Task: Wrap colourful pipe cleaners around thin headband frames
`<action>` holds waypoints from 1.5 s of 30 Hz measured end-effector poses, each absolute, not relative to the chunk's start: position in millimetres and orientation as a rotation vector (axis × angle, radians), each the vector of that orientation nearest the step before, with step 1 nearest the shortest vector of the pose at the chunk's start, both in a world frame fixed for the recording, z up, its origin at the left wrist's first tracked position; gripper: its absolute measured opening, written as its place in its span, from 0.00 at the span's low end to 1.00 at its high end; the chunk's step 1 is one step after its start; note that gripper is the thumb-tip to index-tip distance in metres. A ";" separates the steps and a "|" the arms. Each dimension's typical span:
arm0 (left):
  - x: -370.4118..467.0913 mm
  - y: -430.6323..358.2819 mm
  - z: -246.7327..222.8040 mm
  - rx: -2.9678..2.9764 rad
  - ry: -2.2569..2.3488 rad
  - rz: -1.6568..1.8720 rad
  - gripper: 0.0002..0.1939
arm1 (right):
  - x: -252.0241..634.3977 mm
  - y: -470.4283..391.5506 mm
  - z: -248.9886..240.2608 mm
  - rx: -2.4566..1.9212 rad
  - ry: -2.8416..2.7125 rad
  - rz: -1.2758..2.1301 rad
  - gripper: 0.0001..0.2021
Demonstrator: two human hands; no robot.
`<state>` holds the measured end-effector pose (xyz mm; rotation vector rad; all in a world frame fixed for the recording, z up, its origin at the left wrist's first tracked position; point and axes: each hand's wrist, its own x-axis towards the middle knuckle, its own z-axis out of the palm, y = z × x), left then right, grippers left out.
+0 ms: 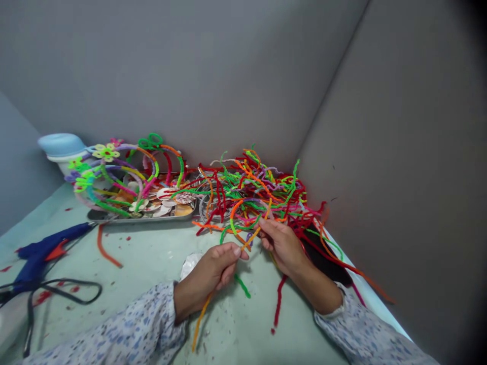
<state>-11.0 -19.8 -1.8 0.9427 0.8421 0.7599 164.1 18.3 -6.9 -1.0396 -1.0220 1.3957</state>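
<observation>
An orange-yellow pipe cleaner (251, 239) runs between both hands. My left hand (217, 268) pinches it near the middle of the table, and one end of it hangs down below that hand. Slightly higher and to the right, my right hand (279, 244) pinches the same strip, whose tip sticks up past the fingers. Just behind the hands lies a curved band wrapped in orange and green (233, 215). A big tangled heap of coloured pipe cleaners (262, 177) rises beyond it.
At the back left, a metal tray (140, 219) holds shells (163, 203) and flower-trimmed headbands (106, 152). A blue glue gun (38, 253) with a black cord lies at left. Behind the tray stands a blue-lidded container (63, 145). Grey walls enclose the table (152, 263).
</observation>
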 end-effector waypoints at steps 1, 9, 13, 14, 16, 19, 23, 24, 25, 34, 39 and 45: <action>-10.2 -20.8 -1.4 0.951 0.847 0.752 0.16 | 164.1 18.0 -7.0 -1.055 -1.027 1.370 0.16; -7.6 -23.6 -4.2 0.906 0.824 0.760 0.18 | 165.5 20.9 -8.1 -1.090 -1.002 1.371 0.15; -10.6 -19.9 -3.3 0.817 0.781 0.708 0.20 | 171.7 25.8 -5.4 -1.049 -0.894 1.351 0.13; -11.1 -19.3 -3.4 0.817 0.771 0.699 0.20 | 173.8 27.2 -5.0 -1.047 -0.873 1.331 0.13; -11.6 -18.7 -4.0 0.850 0.747 0.689 0.17 | 178.0 30.0 -4.5 -1.041 -0.859 1.292 0.12; -10.8 -18.6 -4.9 0.922 0.729 0.667 0.15 | 182.7 33.0 -3.9 -1.022 -0.872 1.262 0.12; -8.5 -19.4 -4.5 0.947 0.744 0.665 0.15 | 184.5 33.8 -1.7 -0.989 -0.874 1.210 0.12; -8.2 -19.8 -4.3 0.939 0.746 0.672 0.15 | 184.7 33.8 -1.1 -0.985 -0.868 1.211 0.12; -8.1 -20.2 -4.1 0.921 0.748 0.676 0.15 | 185.1 33.9 -0.6 -0.980 -0.862 1.220 0.12; -9.8 -23.0 -4.8 0.820 0.690 0.683 0.10 | 193.5 40.3 -0.5 -0.927 -0.802 1.179 0.13; -9.7 -22.0 -7.0 0.824 0.658 0.735 0.09 | 185.3 26.8 -0.2 -0.972 -1.066 1.423 0.15; -10.5 -20.7 -9.1 0.817 0.665 0.734 0.09 | 168.0 7.0 -0.7 -1.077 -1.568 1.518 0.13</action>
